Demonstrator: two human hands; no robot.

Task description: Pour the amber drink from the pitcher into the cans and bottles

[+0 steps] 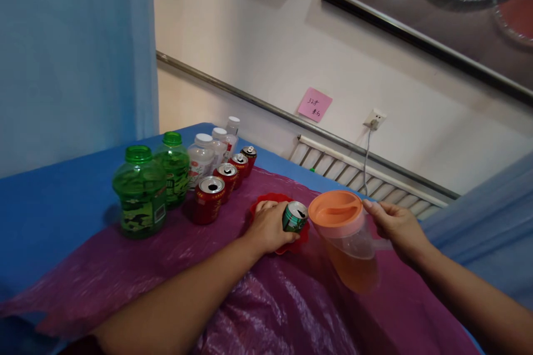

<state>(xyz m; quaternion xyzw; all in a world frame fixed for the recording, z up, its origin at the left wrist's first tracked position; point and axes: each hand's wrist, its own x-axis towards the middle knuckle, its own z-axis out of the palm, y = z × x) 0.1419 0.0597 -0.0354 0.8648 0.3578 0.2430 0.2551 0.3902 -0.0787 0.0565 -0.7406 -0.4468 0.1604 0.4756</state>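
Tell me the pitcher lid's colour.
Orange; the pitcher lid shows clearly in the head view.

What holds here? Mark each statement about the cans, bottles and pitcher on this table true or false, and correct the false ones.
1. The left hand grips a green drink can with an opened top. True.
2. The right hand rests on a red can. False: it holds the handle of the clear plastic pitcher with the orange lid.
3. The pitcher is empty. False: orange liquid fills its lower part.
4. Four red drink cans stand in a row beside the green plastic bottles. True.
5. The green can sits over a red dish. True.
6. The sticky note on the wall is yellow. False: it is pink.
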